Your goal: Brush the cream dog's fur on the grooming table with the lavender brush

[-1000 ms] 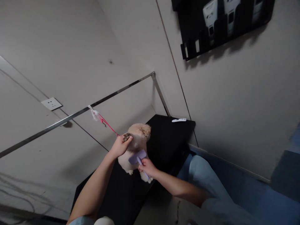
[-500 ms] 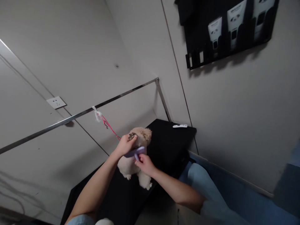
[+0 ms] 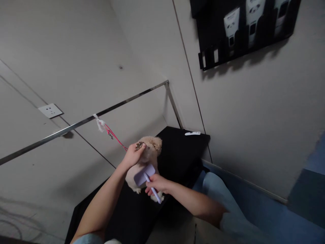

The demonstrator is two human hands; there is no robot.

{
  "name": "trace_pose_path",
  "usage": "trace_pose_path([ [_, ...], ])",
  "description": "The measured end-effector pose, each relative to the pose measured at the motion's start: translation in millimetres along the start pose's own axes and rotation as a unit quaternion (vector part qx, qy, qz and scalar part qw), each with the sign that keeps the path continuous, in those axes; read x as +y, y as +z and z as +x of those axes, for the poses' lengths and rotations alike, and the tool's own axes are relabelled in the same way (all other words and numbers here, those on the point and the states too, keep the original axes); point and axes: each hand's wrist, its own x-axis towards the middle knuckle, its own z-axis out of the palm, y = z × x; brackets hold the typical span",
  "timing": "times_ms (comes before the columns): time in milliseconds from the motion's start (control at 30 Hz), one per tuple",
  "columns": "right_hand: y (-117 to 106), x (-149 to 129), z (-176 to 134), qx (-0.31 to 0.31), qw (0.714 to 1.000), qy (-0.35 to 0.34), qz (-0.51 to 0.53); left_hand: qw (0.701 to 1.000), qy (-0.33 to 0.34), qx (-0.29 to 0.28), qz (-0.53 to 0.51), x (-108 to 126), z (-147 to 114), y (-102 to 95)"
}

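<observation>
A small cream, curly-coated dog (image 3: pixel 131 176) sits on the black table (image 3: pixel 177 149). My left hand (image 3: pixel 134 155) is closed on the side of its head, thumb across the front. A small brown patterned piece (image 3: pixel 138 146) shows between thumb and forefinger; what it is I cannot make out. In my right hand (image 3: pixel 156 183) is the handle of a lilac slicker brush (image 3: pixel 143 175). Its flat back faces me, and its pad lies against the dog's chest, bristles hidden. The handle points down toward the table's front edge.
A metal bar (image 3: pixel 122 103) spans the table, with a pink leash (image 3: pixel 115 135) tied on by white cloth and running to the dog. A white clipper-like tool (image 3: pixel 192 133) lies at the far table end. A black wall rack (image 3: pixel 243 51) holds several white-labelled tools.
The brush has moved down from below the dog's face to its chest, and its head has tilted so its back shows. My left hand stays on the dog's head.
</observation>
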Motion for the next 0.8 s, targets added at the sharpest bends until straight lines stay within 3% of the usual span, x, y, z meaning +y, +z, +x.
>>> trace_pose_path([
  [100,0.8,-0.1,4.4,0.056,0.995,-0.082,0.019,1.000,-0.014,-0.003,-0.007,2.0,1.2,0.2],
  [167,2.0,2.1,6.3,0.066,0.997,-0.045,0.006,1.000,-0.021,-0.004,-0.007,3.2,2.2,0.7],
  [233,2.7,5.2,7.4,0.030,1.000,0.003,0.007,1.000,-0.024,-0.014,-0.002,3.6,3.1,1.3],
  [400,-1.1,4.6,11.7,0.079,0.994,-0.081,0.008,1.000,-0.016,-0.013,0.010,2.4,5.6,3.1],
  [533,-2.6,8.2,12.6,0.037,0.999,-0.003,0.012,0.999,-0.023,-0.022,0.015,4.2,5.5,4.9],
  [700,5.2,14.0,16.4,0.097,0.992,-0.065,0.054,0.999,-0.004,-0.011,0.029,8.0,6.0,8.5],
  [800,10.3,16.5,16.5,0.059,0.996,0.018,0.066,0.999,-0.003,-0.008,0.037,7.9,6.5,11.3],
])
